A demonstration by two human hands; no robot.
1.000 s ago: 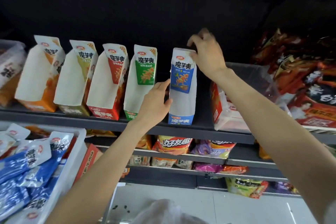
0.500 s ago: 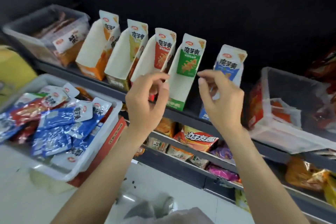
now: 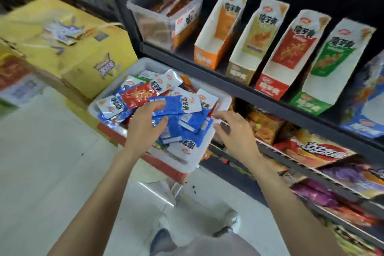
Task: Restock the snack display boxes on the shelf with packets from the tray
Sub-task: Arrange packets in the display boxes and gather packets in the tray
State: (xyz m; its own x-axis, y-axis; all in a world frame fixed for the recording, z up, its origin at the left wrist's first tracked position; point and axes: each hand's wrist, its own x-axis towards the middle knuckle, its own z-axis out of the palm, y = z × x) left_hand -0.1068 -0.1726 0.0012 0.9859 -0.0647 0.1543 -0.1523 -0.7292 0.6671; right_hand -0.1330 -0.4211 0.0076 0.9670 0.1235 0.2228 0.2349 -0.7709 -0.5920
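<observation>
The left hand (image 3: 145,124) reaches into the tray (image 3: 223,97), its thumb and curled fingers closing on a blue packet (image 3: 166,108) near the top of the heap; the pinch looks to be on that packet, though motion blur keeps the contact from being sharp. The right hand (image 3: 234,131) hangs over the tray's right rim with its fingers spread and loosely bent, gripping nothing. The tray is heaped with packets (image 3: 187,131), mostly blue, with a red packet (image 3: 137,95) toward its far left side. It sits on a red box (image 3: 162,164) on the floor, against the front of the shelf (image 3: 239,87). Along the shelf's front edge stand the display boxes in a row: orange box (image 3: 218,33), olive box (image 3: 253,43), red display box (image 3: 291,56), green box (image 3: 330,68), and a blue box (image 3: 365,116) at the right edge of view. At the shelf's left end sits a clear bin (image 3: 166,12). Left of the tray stands a yellow carton (image 3: 79,52).
</observation>
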